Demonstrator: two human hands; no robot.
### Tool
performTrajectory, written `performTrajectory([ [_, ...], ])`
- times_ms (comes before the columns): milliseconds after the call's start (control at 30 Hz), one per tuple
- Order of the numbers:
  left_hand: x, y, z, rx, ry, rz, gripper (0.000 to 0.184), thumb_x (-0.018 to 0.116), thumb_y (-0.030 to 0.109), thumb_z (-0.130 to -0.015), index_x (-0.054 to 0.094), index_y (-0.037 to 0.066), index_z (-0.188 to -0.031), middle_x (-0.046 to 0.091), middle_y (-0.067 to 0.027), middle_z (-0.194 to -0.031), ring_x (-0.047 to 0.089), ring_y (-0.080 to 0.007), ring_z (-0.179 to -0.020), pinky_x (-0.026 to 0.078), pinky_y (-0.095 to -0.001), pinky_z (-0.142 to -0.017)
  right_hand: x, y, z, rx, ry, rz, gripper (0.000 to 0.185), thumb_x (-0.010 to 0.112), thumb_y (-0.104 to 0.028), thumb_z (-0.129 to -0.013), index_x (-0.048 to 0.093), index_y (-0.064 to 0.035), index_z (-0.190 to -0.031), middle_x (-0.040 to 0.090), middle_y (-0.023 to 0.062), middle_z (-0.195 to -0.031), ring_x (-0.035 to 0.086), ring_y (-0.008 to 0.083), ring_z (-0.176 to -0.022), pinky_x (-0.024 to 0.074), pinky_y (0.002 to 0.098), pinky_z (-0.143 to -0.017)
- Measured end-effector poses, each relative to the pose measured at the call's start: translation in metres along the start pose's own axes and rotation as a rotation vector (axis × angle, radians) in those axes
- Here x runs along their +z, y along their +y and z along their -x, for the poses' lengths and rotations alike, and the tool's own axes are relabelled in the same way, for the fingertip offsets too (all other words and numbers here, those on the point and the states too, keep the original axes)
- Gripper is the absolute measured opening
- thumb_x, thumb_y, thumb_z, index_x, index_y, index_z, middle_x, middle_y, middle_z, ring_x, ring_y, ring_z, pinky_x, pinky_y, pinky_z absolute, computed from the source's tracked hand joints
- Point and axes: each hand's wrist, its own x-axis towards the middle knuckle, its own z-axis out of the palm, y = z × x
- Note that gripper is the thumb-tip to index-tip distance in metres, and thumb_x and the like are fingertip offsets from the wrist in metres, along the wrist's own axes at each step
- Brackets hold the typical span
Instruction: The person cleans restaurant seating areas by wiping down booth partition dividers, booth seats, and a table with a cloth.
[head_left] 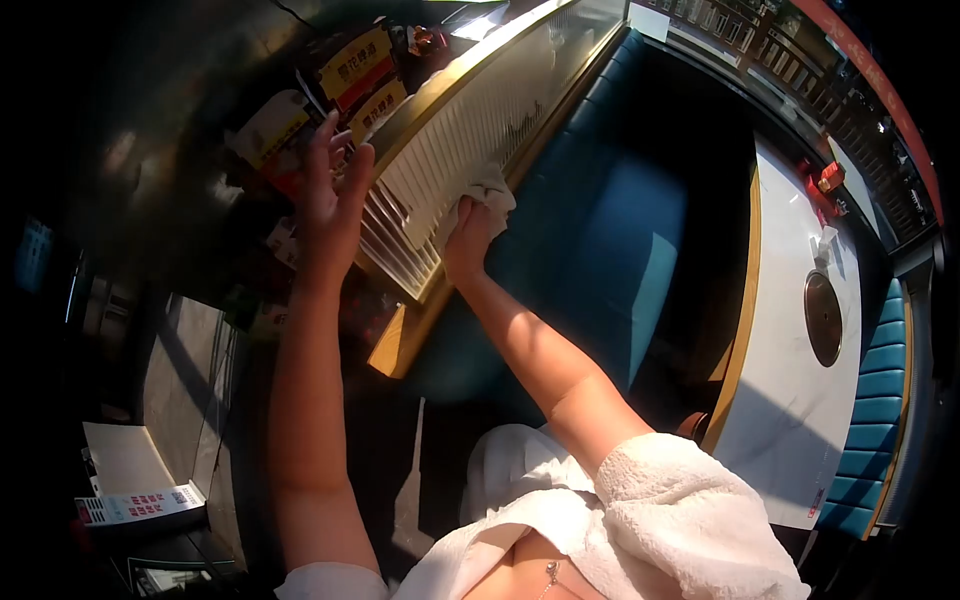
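Cloth (493,188), white and crumpled, is what I see bunched in the right hand (468,240), whose fingers are curled tightly around it. The wad sits against the ribbed panel (420,165), close to its lower edge, just above the knuckles as I view them. The left hand (330,205) holds nothing that I can make out; it is raised with the fingers loosely spread, level with the panel's near end, on the opposite side from the cloth. (From where I sit, I cannot tell whether its thumb touches the wooden frame or only stands beside it.)

Just above the left hand, and partly behind its fingertips, I have lettered cartons (358,68) in red and yellow. Below and to the left of the right hand juts the blunt end of a wooden rail (398,345). A teal bench (590,220) spreads directly to the right of that same hand, partly sunlit. Well apart from it, farther right, stands a pale table (780,425) with a round dark disc (823,320) in its top, and beyond that I get a second teal bench (874,432).
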Motion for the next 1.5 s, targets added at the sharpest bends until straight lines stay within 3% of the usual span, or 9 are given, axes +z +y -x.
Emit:
performTrajectory([
  [267,0.003,-0.001,0.001,0.031,0.052,-0.067,0.064,0.057,0.043,-0.085,0.036,0.006,-0.132,0.050,-0.0175,-0.118,0.059,-0.0206,-0.095,0.049,-0.0303,-0.076,-0.061,0.001,-0.023,0.340,0.147,-0.578,0.037,0.038,-0.029,-0.094,0.049,0.0024,-0.111,0.053,0.0172,-0.105,0.050,0.0263,-0.096,0.0384,0.0331,-0.085],
  [367,0.003,0.006,0.003,-0.026,0.047,-0.007,0.061,0.058,0.040,-0.084,0.038,0.006,-0.131,0.050,-0.0182,-0.118,0.055,-0.0228,-0.105,0.048,-0.0306,-0.078,-0.049,0.048,-0.022,0.145,-0.027,-0.094,0.042,0.036,-0.023,-0.094,0.040,0.0076,-0.122,0.046,0.0259,-0.120,0.044,0.0360,-0.110,0.0331,0.0358,-0.094],
  [467,0.005,0.003,0.004,-0.033,0.064,-0.012,0.057,0.059,0.035,-0.085,0.040,0.005,-0.130,0.051,-0.0198,-0.119,0.055,-0.0239,-0.105,0.048,-0.0310,-0.080,-0.041,0.007,-0.043,0.322,-0.274,0.244,0.045,0.035,-0.023,-0.093,0.037,0.0101,-0.123,0.043,0.0301,-0.122,0.039,0.0417,-0.115,0.0311,0.0382,-0.097],
  [567,0.002,0.017,0.008,-0.113,0.025,-0.023,0.053,0.058,0.032,-0.084,0.043,0.005,-0.127,0.051,-0.0197,-0.121,0.053,-0.0279,-0.109,0.045,-0.0342,-0.086,0.002,0.089,-0.076,0.160,0.115,-0.042,0.048,0.038,-0.028,-0.089,0.044,0.0086,-0.120,0.049,0.0306,-0.115,0.046,0.0427,-0.106,0.0368,0.0398,-0.090],
  [667,-0.001,0.016,0.005,-0.104,-0.035,-0.225,0.051,0.054,0.029,-0.089,0.036,0.011,-0.134,0.048,-0.0121,-0.122,0.053,-0.0155,-0.098,0.043,-0.0281,-0.083,0.004,0.131,-0.134,0.227,0.036,-0.035,0.051,0.037,-0.025,-0.090,0.038,0.0129,-0.124,0.042,0.0290,-0.126,0.041,0.0398,-0.115,0.0315,0.0382,-0.098],
  [833,0.018,0.045,-0.007,-0.119,0.012,-0.813,0.038,0.044,0.036,-0.090,0.057,0.006,-0.110,0.057,-0.0117,-0.109,0.054,-0.0298,-0.100,0.042,-0.0393,-0.086,0.004,0.196,-0.255,0.254,-0.069,0.049,0.054,0.035,-0.027,-0.089,0.034,0.0111,-0.126,0.040,0.0280,-0.128,0.042,0.0391,-0.115,0.0342,0.0404,-0.097],
  [1000,0.068,0.074,-0.049,-0.588,0.048,-1.014,0.045,0.037,0.049,-0.090,0.062,0.014,-0.101,0.063,-0.0085,-0.098,0.056,-0.0303,-0.096,0.045,-0.0406,-0.081,0.016,0.306,-0.377,0.395,-0.142,0.006,0.056,0.035,-0.033,-0.088,0.032,0.0042,-0.131,0.040,0.0268,-0.129,0.044,0.0394,-0.115,0.0389,0.0420,-0.095],
  [1200,0.070,0.070,-0.045,-0.524,0.123,-1.121,0.043,0.038,0.045,-0.091,0.061,0.011,-0.102,0.063,-0.0100,-0.100,0.056,-0.0313,-0.096,0.043,-0.0378,-0.081,0.002,0.324,-0.448,0.223,-0.220,0.399,0.055,0.036,-0.035,-0.089,0.034,0.0027,-0.128,0.044,0.0265,-0.125,0.045,0.0423,-0.113,0.0399,0.0445,-0.094],
  [1500,0.058,0.050,-0.037,-0.407,0.157,-1.168,0.043,0.037,0.046,-0.091,0.061,0.013,-0.105,0.063,-0.0087,-0.103,0.056,-0.0314,-0.097,0.045,-0.0399,-0.081,-0.010,0.257,-0.394,0.246,-0.099,0.105,0.049,0.040,-0.023,-0.087,0.033,0.0100,-0.123,0.042,0.0328,-0.121,0.039,0.0453,-0.113,0.0305,0.0459,-0.099],
])
